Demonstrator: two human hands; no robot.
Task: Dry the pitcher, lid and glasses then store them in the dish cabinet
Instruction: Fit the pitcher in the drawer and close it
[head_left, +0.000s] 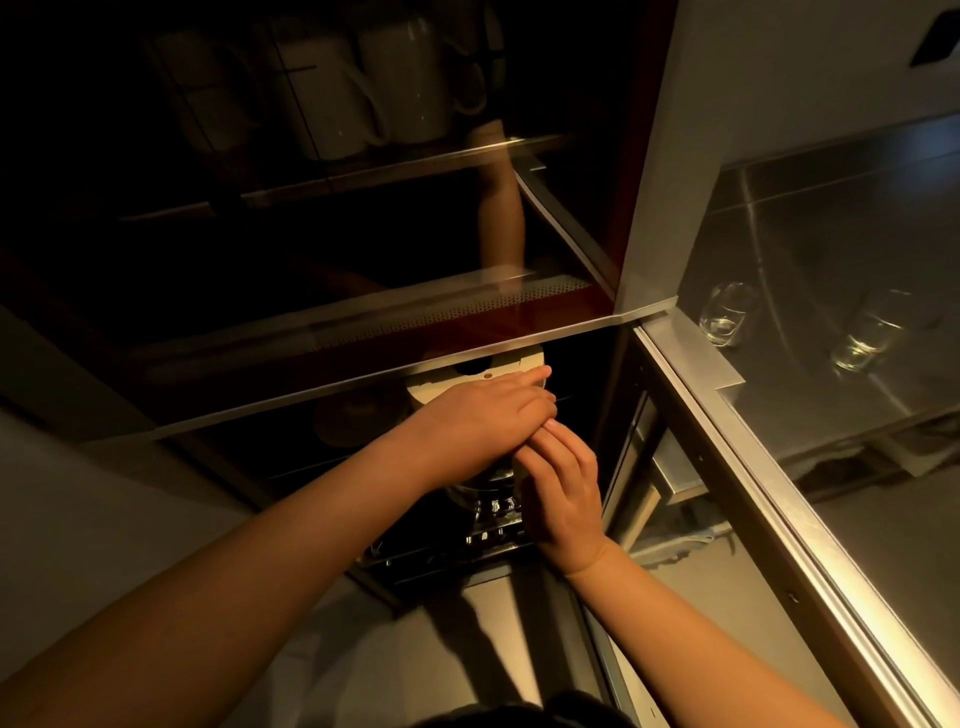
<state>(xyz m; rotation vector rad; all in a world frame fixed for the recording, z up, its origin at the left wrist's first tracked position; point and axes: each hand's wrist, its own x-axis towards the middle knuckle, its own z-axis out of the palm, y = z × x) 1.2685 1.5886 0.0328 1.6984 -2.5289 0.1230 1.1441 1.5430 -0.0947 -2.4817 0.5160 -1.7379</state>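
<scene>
A dim kitchen corner: a dark, glass-fronted dish cabinet (322, 291) stands left of a steel surface (810, 249), where two glasses (724, 314) stand near each other, not yet stored. Both hands reach into the lower cabinet shelf. The left hand (483, 415) lies with fingers straight over a pale round lid (519, 371), probably the pitcher's top. The right hand (563, 488) is just beneath and touching it, fingers curled; what its grip encloses is hidden. The glasses lie up and right, nearer the right hand.
</scene>
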